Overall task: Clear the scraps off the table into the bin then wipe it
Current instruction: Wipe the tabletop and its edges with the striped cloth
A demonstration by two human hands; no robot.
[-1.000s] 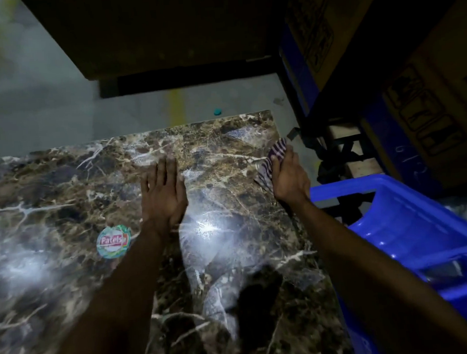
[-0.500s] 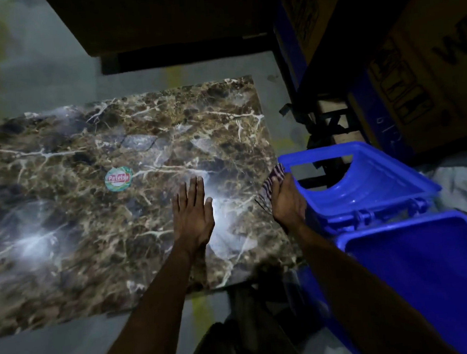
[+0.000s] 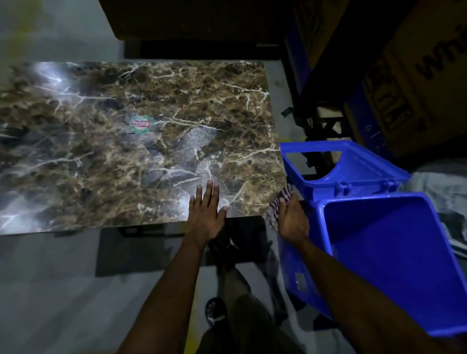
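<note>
Right, both hands are down at the near edge of the marble-patterned tabletop [image 3: 92, 148], and the wiping is under way by the look of it. The left hand [image 3: 206, 214] lies flat, fingers straight and together, palm on the surface just at the front edge, holding nothing. The right hand [image 3: 292, 219] sits at the near right corner with the striped cloth [image 3: 279, 201] under it; the cloth pokes out beyond the fingers and down the thumb side, but whether that grip is curled round it or merely pressing on it, I cannot tell from this angle.

That cloth looks thin, soft and light, the sort that bunches and drags easily, so a flat palm over its middle should steer it better than a pinch at one end. Its long axis runs from the tabletop's corner back toward the person, the far end pointing away and slightly right, toward the blue bin [image 3: 398, 262] standing open just beside the corner, lid [image 3: 345, 166] thrown back.

No scraps show on the surface; only a round sticker [image 3: 140, 124] near the middle.
</note>
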